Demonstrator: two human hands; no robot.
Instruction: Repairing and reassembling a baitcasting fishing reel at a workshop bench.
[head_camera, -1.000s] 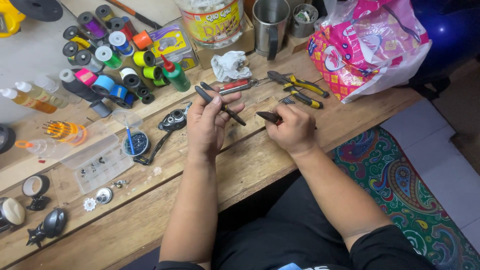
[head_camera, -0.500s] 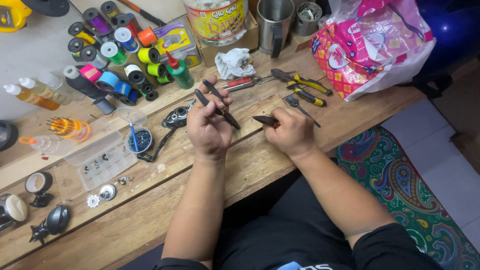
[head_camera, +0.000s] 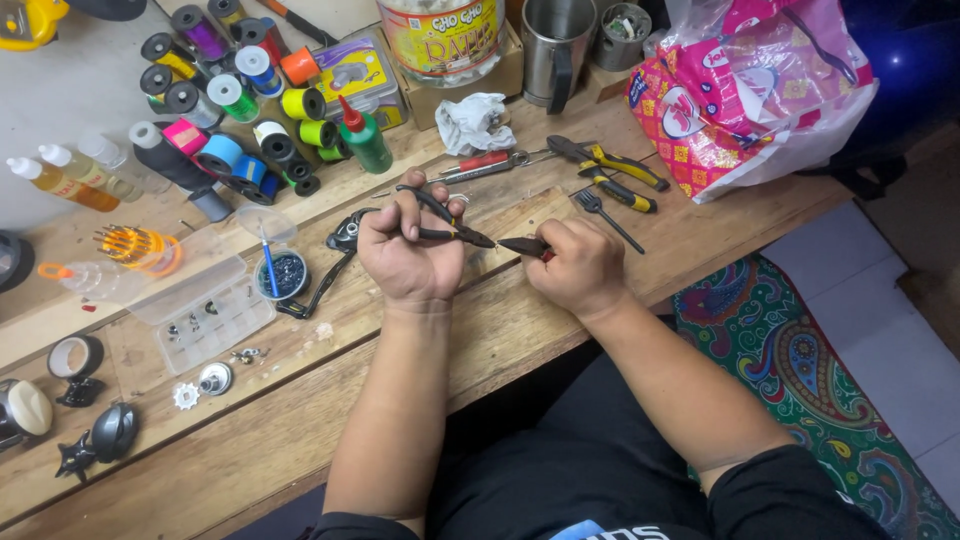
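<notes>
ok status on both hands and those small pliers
Left hand shut on black-handled pliers. Right hand shut on second pliers, tips nearly meeting over the wooden bench. Fork just beyond, not touching.

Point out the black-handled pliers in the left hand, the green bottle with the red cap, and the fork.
Black-handled pliers (head_camera: 440, 225), head view, on the handles.
Green bottle (head_camera: 367, 146), head view, on its body.
Fork (head_camera: 606, 215), head view, on its shaft.

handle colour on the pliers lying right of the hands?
Yellow and black, on the pliers lying on the workbench; clearest in the head view.
</notes>
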